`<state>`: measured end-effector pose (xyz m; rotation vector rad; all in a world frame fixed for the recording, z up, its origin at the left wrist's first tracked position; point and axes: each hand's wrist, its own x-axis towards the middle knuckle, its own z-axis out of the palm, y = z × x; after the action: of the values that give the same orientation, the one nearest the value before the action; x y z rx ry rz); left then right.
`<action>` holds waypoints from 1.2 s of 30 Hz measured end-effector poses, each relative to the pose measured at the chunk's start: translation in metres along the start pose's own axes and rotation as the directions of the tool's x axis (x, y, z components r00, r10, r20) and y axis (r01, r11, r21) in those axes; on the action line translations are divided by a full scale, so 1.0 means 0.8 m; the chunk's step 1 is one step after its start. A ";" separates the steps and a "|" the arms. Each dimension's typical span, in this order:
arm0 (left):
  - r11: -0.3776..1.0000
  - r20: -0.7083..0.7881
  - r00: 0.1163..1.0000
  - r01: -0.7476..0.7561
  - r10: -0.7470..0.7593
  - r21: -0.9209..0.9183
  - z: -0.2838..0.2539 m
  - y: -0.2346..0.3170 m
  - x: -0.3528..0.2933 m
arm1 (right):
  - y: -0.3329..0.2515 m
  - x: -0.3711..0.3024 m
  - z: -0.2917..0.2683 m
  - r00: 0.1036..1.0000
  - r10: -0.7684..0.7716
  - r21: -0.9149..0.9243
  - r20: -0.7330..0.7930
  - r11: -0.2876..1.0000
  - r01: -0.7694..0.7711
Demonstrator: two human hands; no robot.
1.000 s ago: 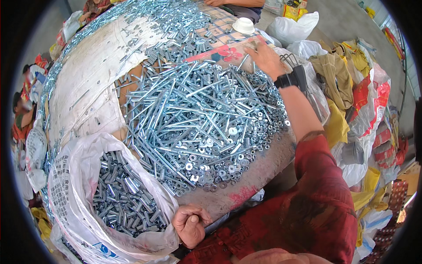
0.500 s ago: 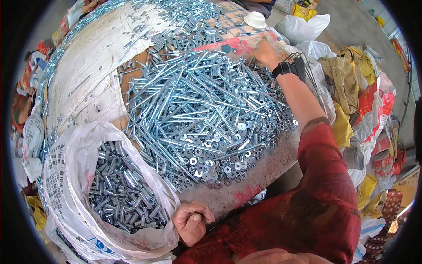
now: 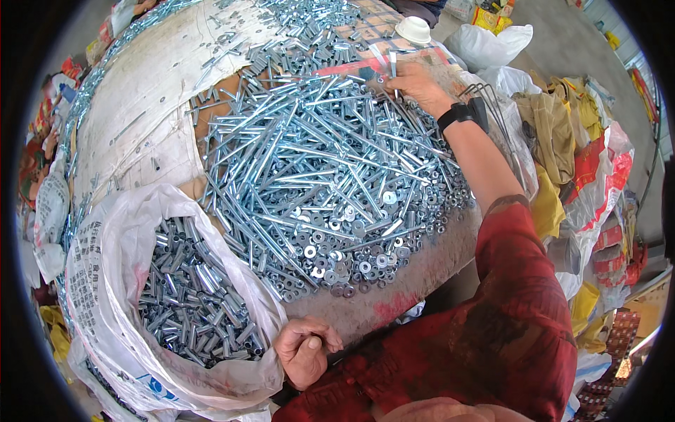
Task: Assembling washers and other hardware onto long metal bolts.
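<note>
My right hand (image 3: 419,86) is closed over the far right edge of a heap of long silvery bolts (image 3: 281,151). A shiny metal bolt (image 3: 393,65) stands up at its fingertips, slightly blurred. Flat washers (image 3: 365,267) and small nuts (image 3: 437,211) lie along the heap's near and right sides. At the near edge, my left hand (image 3: 306,352) rests with curled fingers against the rim of a white woven bag (image 3: 112,295). What those fingers hold, if anything, is hidden. Short metal sleeves (image 3: 200,295) fill the bag.
Far back stands a white bowl (image 3: 413,30). Pale cloth (image 3: 133,105) covers the left of the work surface, with scattered metal pieces on it. Bent dark wires (image 3: 485,95) stick out beside my right wrist. Plastic bags (image 3: 492,46) and brown cloth (image 3: 545,123) crowd the right side.
My right hand has shifted slightly nearer and left, and a bolt now shows upright at its fingertips. My left hand stays by the bag, its fingers still curled.
</note>
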<state>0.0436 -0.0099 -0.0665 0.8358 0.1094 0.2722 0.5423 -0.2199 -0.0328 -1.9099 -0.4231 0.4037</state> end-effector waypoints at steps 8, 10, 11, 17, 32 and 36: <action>0.997 -0.010 1.000 0.013 -0.012 0.078 0.009 0.000 -0.001 | -0.045 -0.062 0.060 0.918 -0.309 -0.400 0.248 0.831 0.388; 0.995 -0.039 0.999 0.003 0.001 0.096 0.012 -0.001 -0.002 | -0.068 -0.093 0.071 0.882 -0.311 -0.579 0.353 0.668 0.467; 0.994 -0.047 0.999 -0.021 0.026 0.103 0.013 -0.002 -0.005 | -0.073 -0.113 0.087 0.824 -0.470 -0.571 0.316 0.600 0.561; 0.954 -0.108 0.993 -0.021 0.056 0.298 0.025 -0.005 -0.010 | -0.065 -0.175 0.141 0.651 -0.752 -0.716 0.100 0.400 0.572; 0.624 0.021 0.976 -0.154 0.216 0.766 0.068 -0.026 0.001 | -0.061 -0.342 0.045 0.383 -0.473 -0.106 -0.793 0.727 0.678; 0.129 0.502 0.818 -0.551 0.281 0.824 0.134 -0.034 0.030 | 0.025 -0.397 0.048 0.399 -0.298 -0.091 -0.867 0.883 0.461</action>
<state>0.0937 -0.0972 -0.0154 2.2019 -0.2459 0.6929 0.2473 -0.3450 -0.0400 -1.5235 -0.1084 -0.8388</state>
